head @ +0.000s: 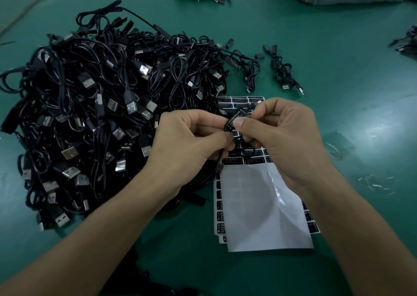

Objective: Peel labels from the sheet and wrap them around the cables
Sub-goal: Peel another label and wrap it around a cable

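I record a green table (338, 70). Cable pile (90, 115): black, with silver plugs. Label sheet (259, 205): white, with rows of black labels. Single label (231, 122): black with white lettering.

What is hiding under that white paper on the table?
Sheets of black labels peek out along both sides of the white paper. How many sheets lie beneath is covered.

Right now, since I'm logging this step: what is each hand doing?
Left hand: pinches the black cable.
Right hand: pinches the label against that cable.
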Available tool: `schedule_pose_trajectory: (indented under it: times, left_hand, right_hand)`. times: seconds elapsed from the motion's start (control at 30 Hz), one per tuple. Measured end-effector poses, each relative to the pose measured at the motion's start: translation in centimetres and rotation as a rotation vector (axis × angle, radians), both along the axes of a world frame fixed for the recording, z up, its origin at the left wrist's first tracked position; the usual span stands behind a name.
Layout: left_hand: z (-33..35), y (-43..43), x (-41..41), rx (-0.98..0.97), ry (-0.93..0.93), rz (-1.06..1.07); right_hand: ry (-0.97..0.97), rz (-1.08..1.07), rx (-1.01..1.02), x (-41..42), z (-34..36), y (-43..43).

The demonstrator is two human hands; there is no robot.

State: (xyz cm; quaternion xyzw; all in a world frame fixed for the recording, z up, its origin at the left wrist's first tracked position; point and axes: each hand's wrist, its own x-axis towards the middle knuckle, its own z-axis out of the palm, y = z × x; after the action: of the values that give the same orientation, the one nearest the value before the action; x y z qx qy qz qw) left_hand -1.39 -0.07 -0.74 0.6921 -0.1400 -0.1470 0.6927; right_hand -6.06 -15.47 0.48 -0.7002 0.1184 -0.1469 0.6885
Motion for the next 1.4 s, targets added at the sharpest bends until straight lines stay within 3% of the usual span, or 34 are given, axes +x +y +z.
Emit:
schedule_pose_trajectory:
  times: [1.4]
  left_hand:
    - [0.06, 0.0, -0.13, 0.009, -0.036, -0.011]
  right_hand:
    - [-0.006, 0.004, 0.0, 0.11, -0.3, -0.2]
